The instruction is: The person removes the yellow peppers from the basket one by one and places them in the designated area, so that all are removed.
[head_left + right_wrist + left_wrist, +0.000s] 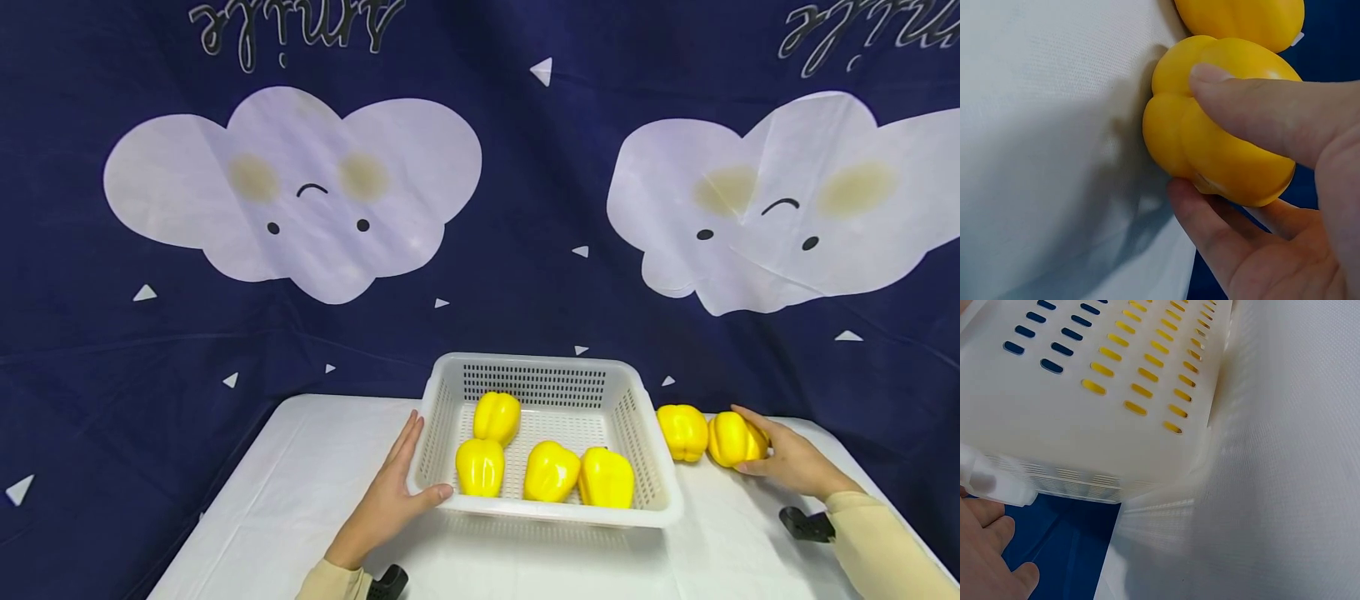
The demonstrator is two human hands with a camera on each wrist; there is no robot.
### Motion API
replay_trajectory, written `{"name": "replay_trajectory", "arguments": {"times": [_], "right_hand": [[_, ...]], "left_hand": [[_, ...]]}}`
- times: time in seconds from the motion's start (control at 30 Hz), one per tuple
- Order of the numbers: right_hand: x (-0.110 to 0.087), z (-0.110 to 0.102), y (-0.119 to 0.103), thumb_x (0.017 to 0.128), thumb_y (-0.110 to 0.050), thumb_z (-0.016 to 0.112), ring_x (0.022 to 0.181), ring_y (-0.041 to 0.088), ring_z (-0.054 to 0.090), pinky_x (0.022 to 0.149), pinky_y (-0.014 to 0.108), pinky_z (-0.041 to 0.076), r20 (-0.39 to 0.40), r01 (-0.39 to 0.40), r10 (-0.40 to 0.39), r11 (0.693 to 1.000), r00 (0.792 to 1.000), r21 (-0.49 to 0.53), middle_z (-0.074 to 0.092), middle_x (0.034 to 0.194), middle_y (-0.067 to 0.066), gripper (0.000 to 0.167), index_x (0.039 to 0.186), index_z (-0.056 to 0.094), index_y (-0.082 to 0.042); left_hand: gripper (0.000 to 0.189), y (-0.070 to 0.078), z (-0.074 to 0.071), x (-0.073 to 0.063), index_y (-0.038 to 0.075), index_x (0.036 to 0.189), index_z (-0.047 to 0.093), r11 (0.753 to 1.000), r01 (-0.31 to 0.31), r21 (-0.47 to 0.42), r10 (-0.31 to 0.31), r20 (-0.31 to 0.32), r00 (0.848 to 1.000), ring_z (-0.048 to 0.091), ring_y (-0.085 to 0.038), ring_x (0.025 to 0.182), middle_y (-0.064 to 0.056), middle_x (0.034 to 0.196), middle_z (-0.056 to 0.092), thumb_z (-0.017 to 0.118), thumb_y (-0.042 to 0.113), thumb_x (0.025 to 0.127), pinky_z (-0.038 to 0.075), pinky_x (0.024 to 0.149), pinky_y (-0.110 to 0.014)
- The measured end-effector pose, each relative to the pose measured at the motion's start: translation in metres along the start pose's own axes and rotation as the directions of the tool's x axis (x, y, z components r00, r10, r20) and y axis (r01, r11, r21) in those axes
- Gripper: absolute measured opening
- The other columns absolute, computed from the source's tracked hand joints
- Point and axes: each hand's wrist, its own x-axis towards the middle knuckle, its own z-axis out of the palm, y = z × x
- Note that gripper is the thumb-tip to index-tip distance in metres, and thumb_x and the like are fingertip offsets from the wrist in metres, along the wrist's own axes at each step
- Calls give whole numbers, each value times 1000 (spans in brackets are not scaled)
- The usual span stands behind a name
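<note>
On the right of the table, my right hand (797, 457) grips a yellow bell pepper (737, 439), thumb on the near side and fingers round the far side. In the right wrist view the thumb (1260, 109) lies across this lobed bell pepper (1229, 147). Another yellow bell pepper (682, 432) stands just left of it, beside the basket. My left hand (390, 496) rests at the left side of the white plastic basket (551, 512), thumb on the rim's front corner and straight fingers along the outside. Several yellow bell peppers, one of them the rear pepper (497, 418), lie inside.
The basket stands on a table with a white cloth (300, 467). Behind the table hangs a dark blue curtain (525, 275) with cloud prints. A black wrist device (806, 524) sits on my right wrist, and another device (388, 582) on the left.
</note>
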Motion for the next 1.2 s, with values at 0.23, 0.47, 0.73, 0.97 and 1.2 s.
{"name": "replay_trajectory", "arguments": {"times": [0.23,0.47,0.73,0.97,1.2], "right_hand": [[1,0,0,77,-18,85,120,61,44,91,76,38,10,-11,11,1000,1000,3,42,138,44,97,150,28,10],[1,0,3,78,-20,85,122,63,41,93,75,39,16,-44,44,999,999,12,36,140,46,102,151,21,13],[0,-2,5,78,-21,85,118,66,44,90,72,43,15,-51,51,998,999,25,33,140,47,103,150,20,14],[-6,-11,2,77,-19,86,120,68,39,89,72,45,-19,-41,43,994,999,98,29,142,48,103,150,21,13],[-9,-21,-8,82,-28,83,127,64,35,92,73,43,-44,-90,97,986,994,137,24,148,44,104,155,19,8]], "left_hand": [[106,-1,0,0,7,161,18,1000,1,10,-1,-2,1000,12,-40,152,-7,169,6,80,40,83,18,113,-70],[106,-1,1,-1,7,161,18,1000,2,4,-2,0,1000,12,-39,152,-7,169,6,80,41,83,18,113,-69],[106,-1,1,-1,7,161,18,1000,2,9,-2,-5,1000,12,-38,152,-7,169,7,80,43,83,18,114,-68],[106,0,1,-1,7,161,18,1000,16,14,-16,2,1000,11,-38,152,-8,169,6,79,45,83,18,114,-68],[106,0,1,-2,7,161,18,1000,10,13,-10,-1,1000,11,-38,152,-8,169,7,80,44,83,18,114,-68]]}}
